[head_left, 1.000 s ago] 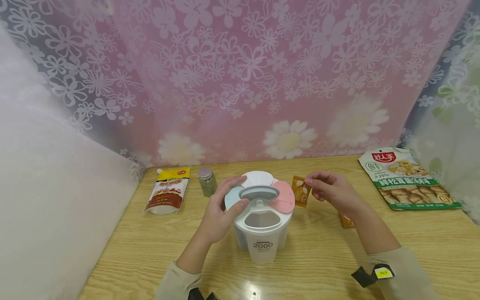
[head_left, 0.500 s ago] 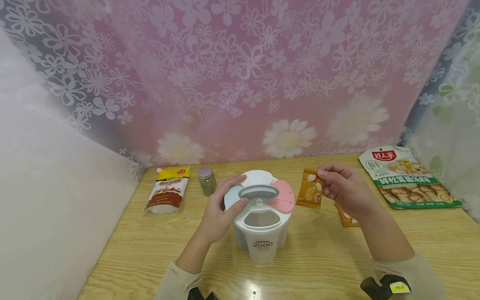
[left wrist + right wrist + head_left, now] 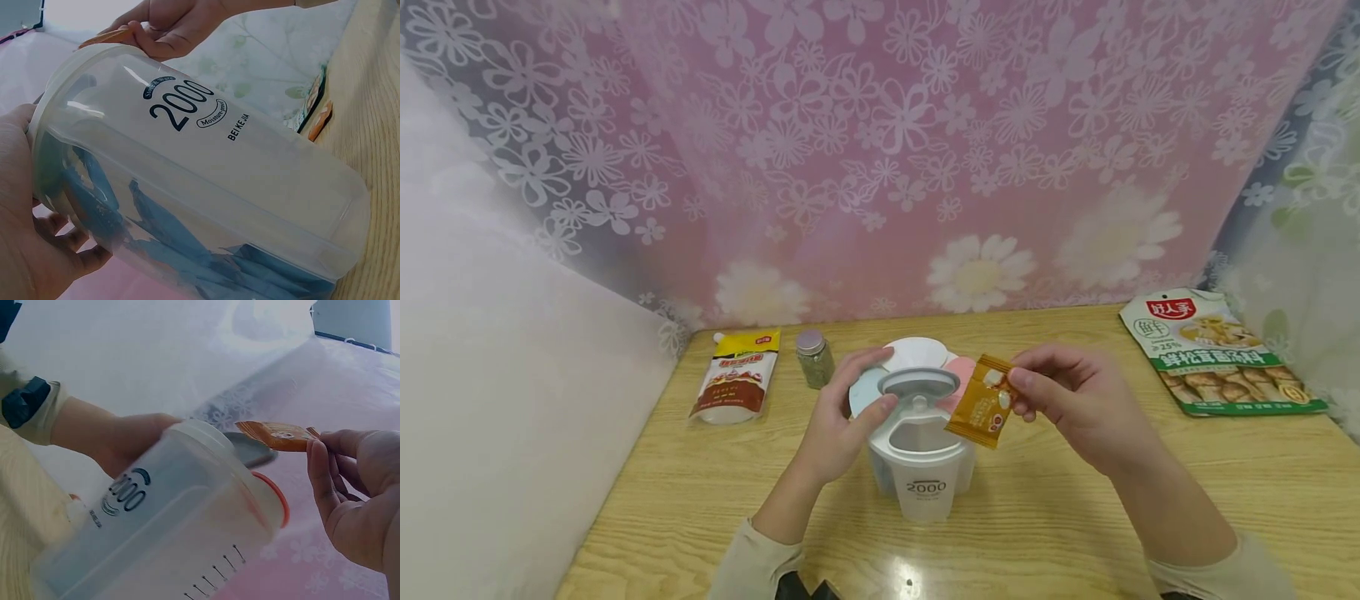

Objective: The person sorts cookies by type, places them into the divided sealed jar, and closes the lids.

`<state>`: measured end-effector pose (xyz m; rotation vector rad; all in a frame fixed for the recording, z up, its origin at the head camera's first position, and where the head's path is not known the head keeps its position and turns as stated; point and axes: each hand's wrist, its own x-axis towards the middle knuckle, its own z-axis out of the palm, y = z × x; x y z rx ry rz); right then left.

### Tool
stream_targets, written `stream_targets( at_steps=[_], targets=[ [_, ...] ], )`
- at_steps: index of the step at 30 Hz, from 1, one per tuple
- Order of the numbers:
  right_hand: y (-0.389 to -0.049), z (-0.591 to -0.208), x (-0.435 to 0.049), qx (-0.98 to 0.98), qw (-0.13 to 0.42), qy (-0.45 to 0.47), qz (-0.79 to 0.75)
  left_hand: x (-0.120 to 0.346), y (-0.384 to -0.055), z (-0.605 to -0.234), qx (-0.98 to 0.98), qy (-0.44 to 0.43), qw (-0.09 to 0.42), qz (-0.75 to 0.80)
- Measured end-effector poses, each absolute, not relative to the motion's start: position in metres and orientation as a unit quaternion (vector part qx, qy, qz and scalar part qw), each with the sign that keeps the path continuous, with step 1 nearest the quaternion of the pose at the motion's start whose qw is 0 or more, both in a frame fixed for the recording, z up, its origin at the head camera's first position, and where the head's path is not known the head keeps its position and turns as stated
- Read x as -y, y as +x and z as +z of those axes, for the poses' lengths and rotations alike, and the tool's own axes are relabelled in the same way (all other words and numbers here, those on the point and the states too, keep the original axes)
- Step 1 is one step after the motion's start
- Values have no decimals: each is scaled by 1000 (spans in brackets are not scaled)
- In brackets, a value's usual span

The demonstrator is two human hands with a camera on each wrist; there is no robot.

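A translucent storage canister (image 3: 927, 487) marked 2000 stands on the table, with white, blue and pink lids around its top. Its grey front flap (image 3: 919, 383) is raised, leaving the front compartment's mouth uncovered. My left hand (image 3: 838, 429) grips the canister's top from the left, with the thumb at the flap. Blue packets (image 3: 169, 231) show through the wall in the left wrist view. Between thumb and fingers, my right hand (image 3: 1086, 408) pinches a small orange snack sachet (image 3: 979, 404). The sachet hangs tilted at the opening's right side, overlapping the pink lid (image 3: 957, 371) in the head view.
A white and green food pouch (image 3: 1221, 350) lies at the back right. Beside it in the left wrist view is another orange sachet (image 3: 320, 120). To the left are a yellow and brown spouted pouch (image 3: 737, 379) and a small spice jar (image 3: 815, 360).
The sachet was drawn away to the right of the canister, then brought back left and nearer, beside the front opening. My left hand and the canister have stayed put.
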<state>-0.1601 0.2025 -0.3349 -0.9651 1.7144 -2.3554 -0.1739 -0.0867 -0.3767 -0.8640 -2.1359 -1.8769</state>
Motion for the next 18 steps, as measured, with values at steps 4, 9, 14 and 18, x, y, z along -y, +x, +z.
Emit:
stream_targets(
  at_steps=[4, 9, 14, 18],
  targets=[
    [-154, -335, -194, -572, 19, -301, -763, 86, -175, -377, 713, -294, 85, -631],
    [-148, -335, -185, -597, -11, -284, -750, 86, -175, -377, 715, -295, 86, -628],
    [-146, -335, -180, -616, -16, -287, -733, 87, -176, -377, 717, -295, 87, -626],
    [-146, -335, -179, -627, -4, -284, -725, 87, -176, -378, 716, -294, 87, -627]
  ],
)
